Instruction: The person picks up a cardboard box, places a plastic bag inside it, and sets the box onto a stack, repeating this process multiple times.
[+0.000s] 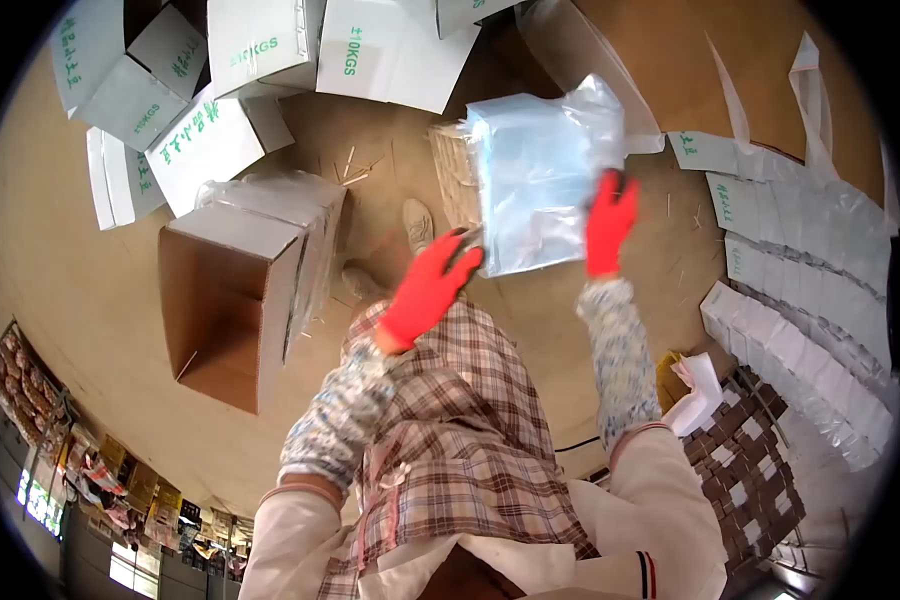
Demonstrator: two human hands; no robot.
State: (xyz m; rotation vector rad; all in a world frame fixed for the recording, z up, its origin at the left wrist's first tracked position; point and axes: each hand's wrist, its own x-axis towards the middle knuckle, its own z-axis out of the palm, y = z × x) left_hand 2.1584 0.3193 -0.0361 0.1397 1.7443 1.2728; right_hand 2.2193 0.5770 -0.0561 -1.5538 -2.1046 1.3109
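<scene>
A stack of pale blue, clear plastic bags [530, 190] lies in front of me, with crumpled film at its far right corner. Under its left side shows a tan, ridged support [455, 172]. My left hand [428, 290], in a red glove with dark fingertips, is at the stack's near left corner with its fingers apart. At the right edge of the stack is my right hand [610, 225], also red-gloved. Its fingertips are blurred, and whether they pinch any plastic cannot be made out.
An open carton [220, 300] wrapped in clear film lies on its side at left. Several white cartons with green print [400, 50] stand at the back. Bagged, flattened white cartons [800, 240] line the right. A woven brown basket [750, 460] sits at lower right. Straw bits [355, 170] litter the floor.
</scene>
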